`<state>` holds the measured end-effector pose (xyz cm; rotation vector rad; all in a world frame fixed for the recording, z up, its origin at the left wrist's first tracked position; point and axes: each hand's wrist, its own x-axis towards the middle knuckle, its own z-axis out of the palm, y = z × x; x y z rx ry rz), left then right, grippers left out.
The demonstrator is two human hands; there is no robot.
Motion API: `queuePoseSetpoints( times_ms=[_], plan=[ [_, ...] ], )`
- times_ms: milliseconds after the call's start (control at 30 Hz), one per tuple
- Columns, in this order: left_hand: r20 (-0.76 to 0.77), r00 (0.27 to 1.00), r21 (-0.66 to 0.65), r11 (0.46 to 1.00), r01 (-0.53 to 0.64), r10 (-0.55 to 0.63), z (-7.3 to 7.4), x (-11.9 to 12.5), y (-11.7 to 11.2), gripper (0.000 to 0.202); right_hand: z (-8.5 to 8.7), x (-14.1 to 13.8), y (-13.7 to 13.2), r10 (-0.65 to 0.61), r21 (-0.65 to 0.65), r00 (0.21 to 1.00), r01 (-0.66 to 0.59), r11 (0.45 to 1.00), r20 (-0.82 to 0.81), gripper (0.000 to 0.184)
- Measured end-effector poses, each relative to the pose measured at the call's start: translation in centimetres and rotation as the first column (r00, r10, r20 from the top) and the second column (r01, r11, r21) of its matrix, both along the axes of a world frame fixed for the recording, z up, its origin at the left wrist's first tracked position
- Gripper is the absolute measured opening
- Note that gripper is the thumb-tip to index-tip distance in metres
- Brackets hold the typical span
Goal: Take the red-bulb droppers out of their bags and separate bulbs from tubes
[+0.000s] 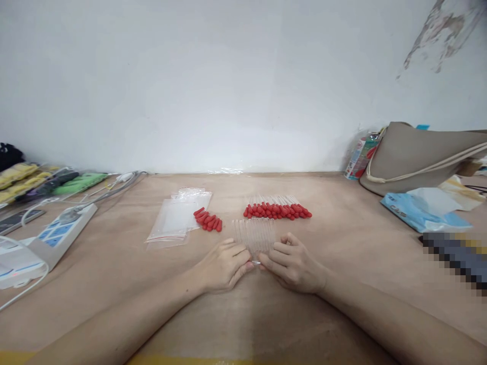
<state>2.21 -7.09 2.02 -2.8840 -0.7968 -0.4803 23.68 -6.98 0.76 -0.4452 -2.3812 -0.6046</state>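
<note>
My left hand and my right hand rest on the wooden table, fingertips meeting at the near end of a row of clear glass tubes. Both hands have their fingers curled and pinched on the tubes' near ends. Just beyond lies a row of finished droppers with red rubber bulbs. A small heap of loose red bulbs sits left of the tubes, beside a stack of clear zip bags.
A white power strip with cables lies at the left, with coloured packets behind it. At the right stand a beige bag, a blue tissue pack and a small carton. A white wall rises behind.
</note>
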Motion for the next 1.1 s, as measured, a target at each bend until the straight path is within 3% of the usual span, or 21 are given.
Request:
queuePoseSetpoints(
  times_ms=[333, 433, 500, 600, 733, 800, 933, 1100],
  plan=[
    [0.038, 0.999, -0.186, 0.983, -0.012, 0.02, 1.6, -0.7, -0.8, 0.028, 0.4, 1.3, -0.6, -0.021, 0.016, 1.0, 0.021, 1.0, -0.013, 0.022],
    [0.126, 0.976, -0.247, 0.958, -0.144, 0.179, 2.6, -2.2, -0.3, 0.032, 0.5, 2.2, 0.2, -0.159, -0.076, 0.978, 0.15, 0.986, -0.136, 0.02],
    [0.204, 0.915, -0.316, 0.908, -0.276, 0.349, 3.5, -3.6, 0.8, 0.034, 0.5, 2.7, 1.0, -0.363, -0.184, 0.91, 0.329, 0.926, -0.199, 0.02],
    [0.265, 0.78, -0.393, 0.802, -0.45, 0.567, 5.1, -6.1, 3.5, 0.038, 0.4, 2.8, 1.7, -0.593, -0.298, 0.796, 0.542, 0.786, -0.118, 0.025],
    [0.152, 0.578, -0.364, 0.589, -0.722, 0.802, 5.7, -9.3, 8.0, 0.034, 0.5, 2.2, 1.5, -0.657, -0.374, 0.753, 0.619, 0.691, 0.032, 0.035],
    [0.053, 0.524, -0.38, 0.503, -0.777, 0.85, 5.5, -10.2, 9.9, 0.036, 0.5, 1.8, 1.4, -0.654, -0.423, 0.754, 0.613, 0.667, 0.063, 0.034],
    [-0.037, 0.533, -0.412, 0.473, -0.778, 0.845, 4.8, -10.7, 12.1, 0.033, 0.3, 1.5, 1.7, -0.638, -0.542, 0.766, 0.571, 0.616, 0.081, 0.025],
    [-0.084, 0.606, -0.446, 0.514, -0.733, 0.791, 4.2, -10.3, 13.2, 0.03, 0.0, 1.0, 2.4, -0.626, -0.677, 0.777, 0.499, 0.541, 0.073, 0.015]
  ],
)
